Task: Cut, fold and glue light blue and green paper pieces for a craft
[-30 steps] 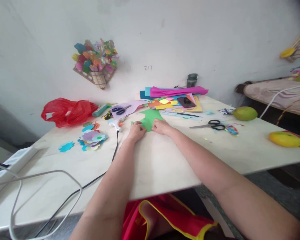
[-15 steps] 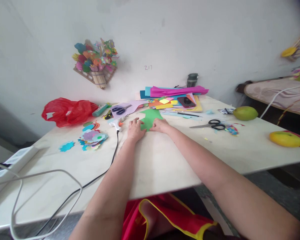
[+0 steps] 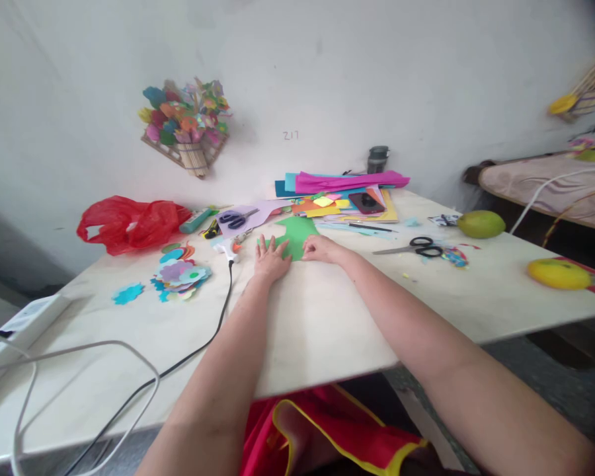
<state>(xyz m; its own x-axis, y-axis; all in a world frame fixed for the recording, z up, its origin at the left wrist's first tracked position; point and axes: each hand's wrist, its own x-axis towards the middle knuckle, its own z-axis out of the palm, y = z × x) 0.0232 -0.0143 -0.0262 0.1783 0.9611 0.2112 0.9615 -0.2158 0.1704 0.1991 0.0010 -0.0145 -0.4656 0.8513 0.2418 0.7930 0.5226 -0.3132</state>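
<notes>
A green sheet of paper with a jagged, pointed outline lies flat on the table in front of me. My left hand rests on its left part, palm down with the fingers spread. At the lower right edge of the sheet, my right hand is closed, thumb and fingers pinched together on the paper; the fingertips are partly hidden. Just left of my left hand lies a white glue gun with an orange part and a black cord.
Cut paper flowers lie at the left, near a red plastic bag. Purple-handled scissors sit behind the glue gun; black-handled scissors lie right. Behind are stacked coloured sheets and a phone. Two mangoes rest farther right.
My left hand's fingers have spread wider over the green paper. The right hand stays pinched at its edge, slightly shifted. The whole view has moved a little.
</notes>
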